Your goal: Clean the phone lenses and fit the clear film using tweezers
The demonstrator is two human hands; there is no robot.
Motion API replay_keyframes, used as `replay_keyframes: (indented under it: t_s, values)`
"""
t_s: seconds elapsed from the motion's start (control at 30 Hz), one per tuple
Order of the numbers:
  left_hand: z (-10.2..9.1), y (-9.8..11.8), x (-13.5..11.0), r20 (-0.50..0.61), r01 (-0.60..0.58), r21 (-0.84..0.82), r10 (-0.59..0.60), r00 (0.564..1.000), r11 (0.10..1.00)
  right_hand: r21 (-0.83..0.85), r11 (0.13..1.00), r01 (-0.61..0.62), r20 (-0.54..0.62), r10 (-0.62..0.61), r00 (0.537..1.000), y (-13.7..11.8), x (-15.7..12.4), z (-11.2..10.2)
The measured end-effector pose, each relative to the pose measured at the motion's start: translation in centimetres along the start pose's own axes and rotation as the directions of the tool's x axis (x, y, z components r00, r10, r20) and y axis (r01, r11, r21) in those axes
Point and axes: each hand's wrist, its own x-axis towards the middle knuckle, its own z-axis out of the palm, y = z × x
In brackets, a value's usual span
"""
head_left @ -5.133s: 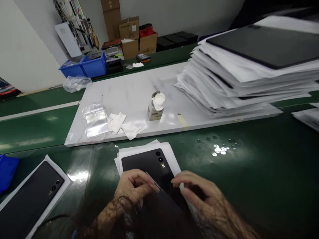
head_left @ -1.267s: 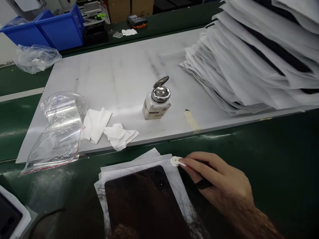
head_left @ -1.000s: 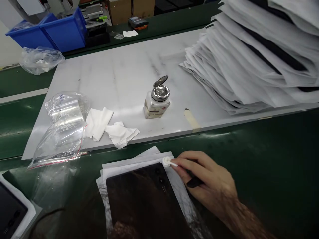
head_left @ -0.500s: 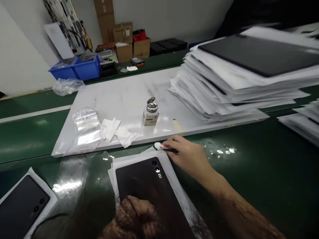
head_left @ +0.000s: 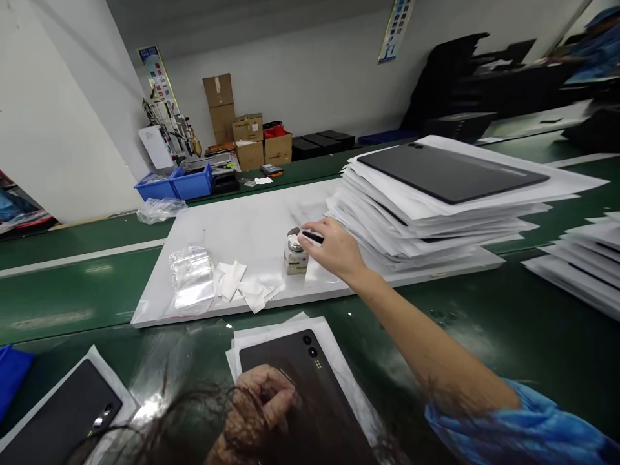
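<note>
My right hand (head_left: 334, 248) reaches out over the white board (head_left: 242, 219). It pinches a thin black tool (head_left: 312, 237) whose white wad tip (head_left: 294, 240) presses on top of a small dispenser bottle (head_left: 295, 260). Close to me, a dark panel with camera holes (head_left: 310, 381) lies on white sheets on the green belt. My left hand (head_left: 261, 400) rests on the panel's near end with fingers curled. Hair partly hides that hand.
A tall stack of white sheets and dark panels (head_left: 436, 194) sits right of the bottle. A plastic bag (head_left: 191, 281) and crumpled wipes (head_left: 242, 290) lie left of it. Another dark panel (head_left: 62, 420) lies at the bottom left. Blue bins (head_left: 179, 184) and cardboard boxes stand far back.
My right hand carried the wad-tipped tool from the panel's top corner out to the bottle top. My head lifted, so more of the room shows.
</note>
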Motion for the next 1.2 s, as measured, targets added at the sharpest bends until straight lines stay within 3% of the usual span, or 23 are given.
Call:
replay_keyframes:
  t_s: [0.1,0.23,0.3,0.4,0.47,0.53,0.67,0.77,0.9,1.2]
  values:
    - [-0.2,-1.0,-0.6,-0.054,-0.014,-0.035,0.012,0.998,0.999,0.210,0.978,0.000,-0.030,0.007,1.000,0.1,-4.7,-1.8]
    - [0.0,-0.7,-1.9,-0.094,0.010,-0.058,-0.015,0.995,0.998,0.612,0.789,-0.061,0.012,0.068,0.998,0.5,-12.9,-3.4]
    - [0.2,-0.2,-2.4,-0.111,0.029,-0.054,-0.035,0.993,0.998,0.740,0.627,-0.243,0.212,0.126,0.969,0.6,-16.3,-3.6]
    - [0.5,0.3,-3.0,-0.145,0.052,-0.028,-0.056,0.988,0.998,0.777,0.297,-0.555,0.547,0.117,0.829,0.6,-19.5,-3.2]
    - [0.5,0.6,-3.2,-0.160,0.064,-0.012,-0.065,0.985,0.998,0.770,0.187,-0.610,0.605,0.088,0.791,0.4,-20.9,-2.6]
    - [0.5,0.7,-3.4,-0.169,0.071,0.002,-0.070,0.983,0.997,0.796,0.219,-0.564,0.564,0.069,0.823,0.0,-22.3,-2.2]
    - [0.2,0.6,-3.5,-0.173,0.069,0.037,-0.062,0.983,0.997,0.815,0.470,-0.338,0.373,0.020,0.928,-0.3,-24.6,-2.0]
    - [0.3,0.9,-3.7,-0.169,0.066,0.070,-0.053,0.984,0.995,0.782,0.567,-0.259,0.306,0.012,0.952,-0.3,-25.6,-2.1]
    - [0.9,2.1,-4.1,-0.240,0.082,0.050,-0.068,0.968,0.995,0.760,0.583,-0.288,0.325,0.043,0.945,-0.2,-25.9,-2.0]
    - [0.9,2.2,-4.5,-0.216,0.038,0.052,-0.026,0.976,0.998,0.782,0.522,-0.341,0.359,0.071,0.931,-0.2,-26.0,-2.1]
